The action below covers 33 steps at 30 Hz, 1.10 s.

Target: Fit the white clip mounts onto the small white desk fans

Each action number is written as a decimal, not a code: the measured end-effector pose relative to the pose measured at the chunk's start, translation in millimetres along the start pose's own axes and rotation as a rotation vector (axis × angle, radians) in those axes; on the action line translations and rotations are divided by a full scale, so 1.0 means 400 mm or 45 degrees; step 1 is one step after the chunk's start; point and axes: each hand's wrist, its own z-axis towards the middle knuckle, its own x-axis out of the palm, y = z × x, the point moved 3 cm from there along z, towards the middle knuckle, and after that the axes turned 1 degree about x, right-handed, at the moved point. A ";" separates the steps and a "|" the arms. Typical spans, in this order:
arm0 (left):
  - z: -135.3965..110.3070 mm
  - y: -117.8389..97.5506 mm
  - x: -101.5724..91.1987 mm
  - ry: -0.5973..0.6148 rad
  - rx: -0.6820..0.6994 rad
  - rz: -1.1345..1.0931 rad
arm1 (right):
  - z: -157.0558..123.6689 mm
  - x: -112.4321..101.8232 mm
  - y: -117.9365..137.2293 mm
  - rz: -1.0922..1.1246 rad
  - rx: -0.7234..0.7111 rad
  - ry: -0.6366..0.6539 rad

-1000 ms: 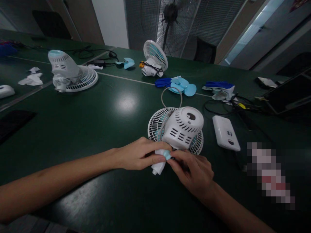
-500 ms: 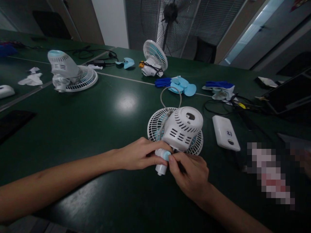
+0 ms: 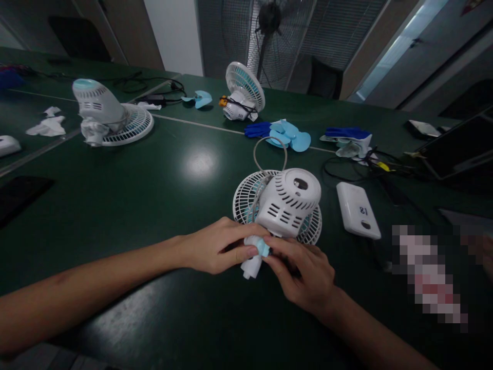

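A small white fan [image 3: 289,201] lies face down on its round grille, its slotted motor housing uppermost. From its near side sticks out a white plastic neck piece [image 3: 251,267], tilted with its end to the lower left. My left hand [image 3: 219,245] is closed around the upper part of this neck, thumb near a light blue knob [image 3: 262,247]. My right hand [image 3: 304,272] pinches that knob from the other side with thumb and fingertips. A small dark bit shows at the knob's right end, partly hidden by the fingers.
Beside the fan lies a white cover [image 3: 357,210]. Behind it are blue fan blades [image 3: 290,136], blue-and-white gloves [image 3: 348,139] and black cables [image 3: 335,172]. Two more fans, one upright [image 3: 244,92] and one face down [image 3: 102,110], are farther back. A dark phone [image 3: 23,195] lies left.
The neck piece has turned, its lower end swinging left, and the blue knob has tilted with it. My right fingers have shifted up over the knob; the fan body has stayed nearly still.
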 end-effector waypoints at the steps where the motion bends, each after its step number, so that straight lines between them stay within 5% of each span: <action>1: -0.001 0.000 0.001 0.005 -0.002 0.009 | 0.001 -0.001 0.001 0.001 0.010 -0.014; 15: -0.003 0.008 0.010 -0.013 -0.007 0.118 | 0.032 0.014 0.029 -0.111 0.094 -0.119; 24: -0.004 0.008 0.003 0.023 -0.026 0.020 | 0.005 -0.010 -0.009 0.108 -0.037 0.075; 33: -0.005 0.014 0.008 0.063 -0.034 0.086 | 0.027 -0.001 0.009 -0.049 0.025 -0.074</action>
